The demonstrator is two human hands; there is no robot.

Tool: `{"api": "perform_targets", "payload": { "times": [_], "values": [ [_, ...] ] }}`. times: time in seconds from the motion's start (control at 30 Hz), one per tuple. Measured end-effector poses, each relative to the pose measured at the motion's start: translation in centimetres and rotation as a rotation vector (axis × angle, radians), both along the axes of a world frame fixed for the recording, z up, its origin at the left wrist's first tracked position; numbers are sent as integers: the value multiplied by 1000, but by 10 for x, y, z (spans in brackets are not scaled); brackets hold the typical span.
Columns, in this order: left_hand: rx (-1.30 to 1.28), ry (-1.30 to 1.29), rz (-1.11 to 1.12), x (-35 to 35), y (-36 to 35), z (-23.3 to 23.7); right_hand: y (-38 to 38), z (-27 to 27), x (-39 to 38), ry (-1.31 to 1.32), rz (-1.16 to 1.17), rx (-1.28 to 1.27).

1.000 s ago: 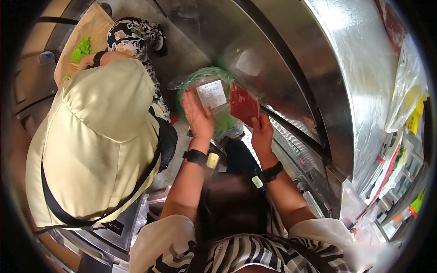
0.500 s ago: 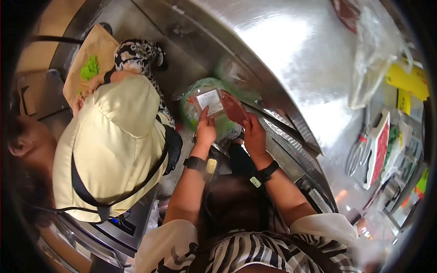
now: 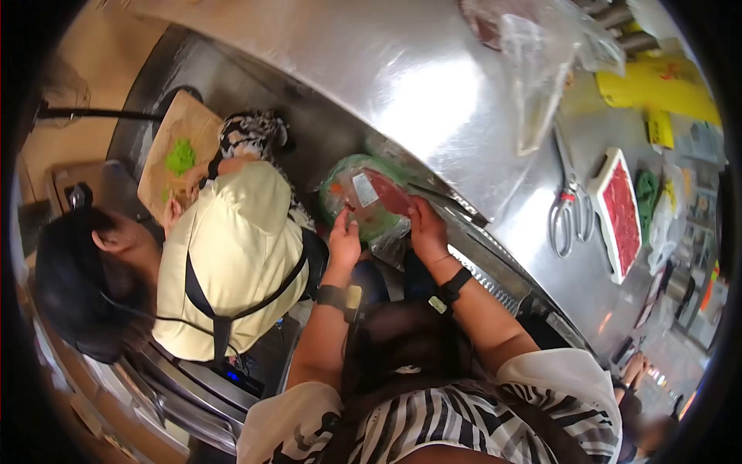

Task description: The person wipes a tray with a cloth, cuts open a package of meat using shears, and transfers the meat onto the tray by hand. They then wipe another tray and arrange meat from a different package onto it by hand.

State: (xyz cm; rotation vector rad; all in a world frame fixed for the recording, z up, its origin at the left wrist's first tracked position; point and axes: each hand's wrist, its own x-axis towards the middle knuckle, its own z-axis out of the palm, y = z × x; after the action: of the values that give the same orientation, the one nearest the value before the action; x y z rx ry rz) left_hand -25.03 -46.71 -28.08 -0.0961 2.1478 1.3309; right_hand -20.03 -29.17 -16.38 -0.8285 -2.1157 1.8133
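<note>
Out in front of me, I hold a clear plastic meat package (image 3: 390, 195) with a white label and dark red content, which looks like meat or its juice. My right hand (image 3: 427, 230) pinches the package's right end. The fingers of my left hand (image 3: 345, 238) are closed at its lower left edge. Beneath the package lies a bin lined with a green translucent bag (image 3: 331, 192), with crumpled clear plastic inside. Whatever else the bag contains is partly hidden by the package.
At my left, a co-worker in a yellow apron (image 3: 224, 247) bends over a cutting board (image 3: 154, 166) with green leaves (image 3: 180, 157). The steel counter (image 3: 371, 85) on my right bears scissors (image 3: 570, 209), a white tray of red meat (image 3: 618, 216), a clear bag (image 3: 533, 77) and yellow packaging (image 3: 657, 87).
My view has swung toward the right, so more of the counter shows. The package remains between my hands over the green bag, and its label now faces me at a different angle.
</note>
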Motion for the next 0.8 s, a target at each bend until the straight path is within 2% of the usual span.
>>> {"api": "perform_targets", "payload": {
  "times": [0.03,0.07,0.1,0.13,0.17,0.2,0.23,0.3,0.33,0.37,0.43,0.5,0.6,0.67,0.73,0.77,0.8],
  "values": [
    [11,-4,-19,-3,3,10,-2,-14,7,3,-35,24],
    [-18,20,-56,-5,2,18,-6,-46,21,-119,-22,156],
    [43,-37,7,-6,2,20,-5,-65,32,-251,-28,285],
    [227,-242,116,-10,7,48,-3,-63,36,-331,-56,174],
    [340,-305,174,-12,2,43,-1,-60,37,-399,-89,52],
    [433,-339,148,-15,0,56,0,-61,40,-379,-110,-114],
    [555,-363,134,-17,-9,49,3,-58,43,-339,-118,-276],
    [567,-439,69,-26,-6,92,10,-13,43,-240,-66,-532],
    [636,-493,34,-30,-10,102,11,20,43,-326,-44,-386],
    [702,-547,0,-35,-14,111,3,6,47,-167,-56,-369],
    [736,-555,-97,-41,-14,144,-8,-6,45,-113,-43,-466],
    [796,-571,-93,-44,-13,166,-20,10,43,-68,-120,-629],
    [772,-565,-96,-49,-17,193,-32,53,41,51,-143,-667],
    [802,-636,-107,-57,-23,195,-38,54,37,164,-59,-763],
    [849,-726,-78,-65,-31,183,-24,76,40,87,29,-552],
    [867,-738,-59,-65,-32,186,-17,106,47,21,70,-420],
    [862,-701,-96,-65,-31,192,-10,139,55,-2,76,-421]
  ]
}}
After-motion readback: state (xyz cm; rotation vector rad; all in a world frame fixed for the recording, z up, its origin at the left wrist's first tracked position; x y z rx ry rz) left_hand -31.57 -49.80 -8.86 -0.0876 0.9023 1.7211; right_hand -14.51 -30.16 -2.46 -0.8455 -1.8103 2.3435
